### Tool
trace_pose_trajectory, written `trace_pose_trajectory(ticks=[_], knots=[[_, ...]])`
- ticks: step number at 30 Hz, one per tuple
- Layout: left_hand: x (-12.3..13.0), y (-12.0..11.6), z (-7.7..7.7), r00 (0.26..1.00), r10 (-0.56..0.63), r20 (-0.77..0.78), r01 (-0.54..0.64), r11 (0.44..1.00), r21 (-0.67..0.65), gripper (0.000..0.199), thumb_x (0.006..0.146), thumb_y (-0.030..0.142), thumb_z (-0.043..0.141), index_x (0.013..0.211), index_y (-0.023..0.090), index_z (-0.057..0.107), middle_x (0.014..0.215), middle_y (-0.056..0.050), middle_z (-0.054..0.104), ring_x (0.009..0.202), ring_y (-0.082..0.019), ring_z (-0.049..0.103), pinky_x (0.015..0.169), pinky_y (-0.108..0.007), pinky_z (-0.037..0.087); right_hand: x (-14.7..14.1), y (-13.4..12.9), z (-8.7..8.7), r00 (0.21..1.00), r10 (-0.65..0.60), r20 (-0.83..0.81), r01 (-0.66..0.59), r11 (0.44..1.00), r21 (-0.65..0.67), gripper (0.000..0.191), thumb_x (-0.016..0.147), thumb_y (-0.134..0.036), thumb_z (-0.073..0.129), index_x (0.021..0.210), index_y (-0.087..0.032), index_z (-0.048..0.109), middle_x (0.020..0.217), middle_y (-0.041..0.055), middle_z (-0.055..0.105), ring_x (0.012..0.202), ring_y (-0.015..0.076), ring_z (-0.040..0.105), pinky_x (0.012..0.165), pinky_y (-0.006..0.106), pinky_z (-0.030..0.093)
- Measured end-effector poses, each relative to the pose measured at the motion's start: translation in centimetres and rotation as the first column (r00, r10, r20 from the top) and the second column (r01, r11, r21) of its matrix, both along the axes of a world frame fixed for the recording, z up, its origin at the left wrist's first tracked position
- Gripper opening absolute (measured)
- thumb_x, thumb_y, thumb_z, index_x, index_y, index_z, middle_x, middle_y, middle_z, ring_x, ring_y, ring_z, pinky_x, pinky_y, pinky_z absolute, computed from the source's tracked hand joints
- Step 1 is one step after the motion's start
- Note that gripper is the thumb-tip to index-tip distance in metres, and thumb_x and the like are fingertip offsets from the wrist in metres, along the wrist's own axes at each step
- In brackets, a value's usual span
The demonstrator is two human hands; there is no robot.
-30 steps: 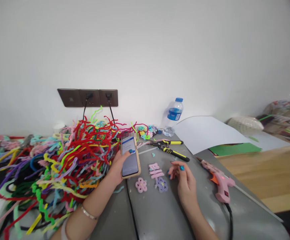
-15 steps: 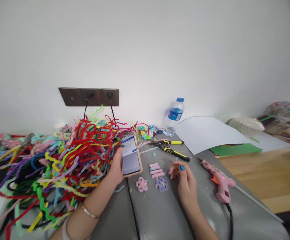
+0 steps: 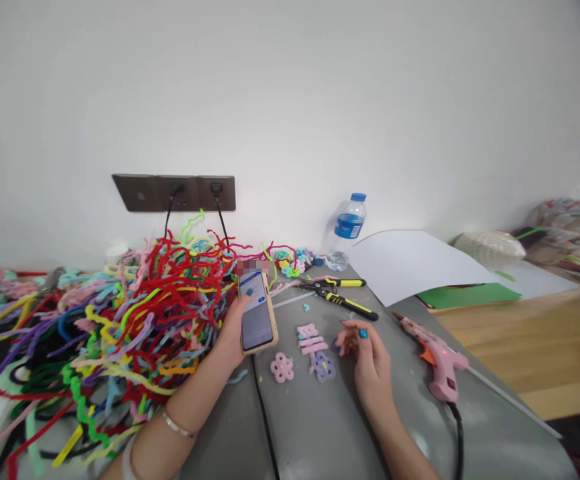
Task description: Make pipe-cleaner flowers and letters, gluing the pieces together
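Observation:
My left hand [image 3: 231, 327] is closed round a smartphone [image 3: 257, 317] in a beige case, its lit screen facing me. The thumb lies over the screen's left side. My right hand [image 3: 370, 363] rests on the grey table, fingers loosely curled and slightly apart, with nothing visible in them. Beside it lie short pink fuzzy pipe-cleaner pieces [image 3: 313, 340] and a purple pipe-cleaner flower [image 3: 323, 367]. A pink pipe-cleaner flower [image 3: 282, 367] is below the phone. Yellow-and-black pliers [image 3: 347, 305] lie beyond my right hand.
A large tangle of coloured pipe cleaners [image 3: 170, 300] covers the left side. To the right lies a pink glue gun [image 3: 443, 367] with a black cord. A water bottle [image 3: 350, 227] stands by the wall, near white paper sheets [image 3: 415, 263]. Above the tangle are wall sockets [image 3: 175, 193].
My left thumb has moved from the phone's edge inward over the screen. The phone has tilted slightly. My right hand keeps its pose; the whole view shifts a little.

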State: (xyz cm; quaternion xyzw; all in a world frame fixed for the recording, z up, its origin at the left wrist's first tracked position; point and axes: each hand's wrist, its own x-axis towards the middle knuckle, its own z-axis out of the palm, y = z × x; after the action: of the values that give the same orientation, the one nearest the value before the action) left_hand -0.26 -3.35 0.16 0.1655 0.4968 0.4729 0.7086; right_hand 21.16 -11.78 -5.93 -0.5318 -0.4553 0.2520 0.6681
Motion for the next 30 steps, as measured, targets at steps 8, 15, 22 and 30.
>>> trace_pose_trajectory(ticks=[8, 15, 22, 30], knots=[[0.3, 0.0, 0.6, 0.983, 0.021, 0.181, -0.03, 0.999, 0.044, 0.037, 0.096, 0.031, 0.044, 0.121, 0.013, 0.064, 0.081, -0.005, 0.078, 0.068, -0.019, 0.074, 0.076, -0.031, 0.059, -0.1, -0.1, 0.0, 1.0, -0.001, -0.018, 0.001, 1.0, 0.0, 0.036, 0.098, -0.053, 0.047, 0.098, -0.02, 0.062, 0.068, 0.0006, 0.062, 0.056, 0.0142, 0.053, 0.054, 0.027, 0.043], [0.5, 0.0, 1.0, 0.98, -0.01, 0.196, 0.0, 0.999, 0.052, 0.036, 0.094, 0.022, 0.041, 0.119, 0.008, 0.063, 0.082, -0.007, 0.077, 0.069, -0.02, 0.074, 0.073, -0.031, 0.059, -0.2, 0.0, 0.3, 1.0, -0.012, -0.006, 0.012, 1.0, 0.01, 0.037, 0.098, -0.053, 0.047, 0.096, -0.02, 0.062, 0.067, 0.0009, 0.062, 0.056, 0.0146, 0.053, 0.053, 0.027, 0.042], [0.6, 0.0, 1.0, 0.987, 0.014, 0.16, -0.019, 0.999, 0.031, 0.043, 0.092, 0.023, 0.042, 0.129, 0.008, 0.059, 0.084, -0.008, 0.078, 0.071, -0.023, 0.074, 0.079, -0.036, 0.058, -0.2, -0.1, 0.3, 1.0, -0.005, -0.012, 0.005, 1.0, 0.0, 0.035, 0.098, -0.052, 0.046, 0.097, -0.02, 0.062, 0.068, 0.0013, 0.062, 0.057, 0.0152, 0.053, 0.054, 0.027, 0.043], [0.5, 0.1, 0.5, 0.985, 0.009, 0.171, -0.015, 0.999, 0.034, 0.036, 0.093, 0.023, 0.043, 0.121, 0.009, 0.062, 0.081, -0.007, 0.077, 0.069, -0.021, 0.074, 0.072, -0.032, 0.059, -0.2, -0.1, 0.2, 1.0, -0.001, -0.021, 0.001, 1.0, -0.001, 0.034, 0.099, -0.051, 0.046, 0.098, -0.02, 0.062, 0.069, 0.0009, 0.062, 0.057, 0.0145, 0.053, 0.054, 0.027, 0.043]])
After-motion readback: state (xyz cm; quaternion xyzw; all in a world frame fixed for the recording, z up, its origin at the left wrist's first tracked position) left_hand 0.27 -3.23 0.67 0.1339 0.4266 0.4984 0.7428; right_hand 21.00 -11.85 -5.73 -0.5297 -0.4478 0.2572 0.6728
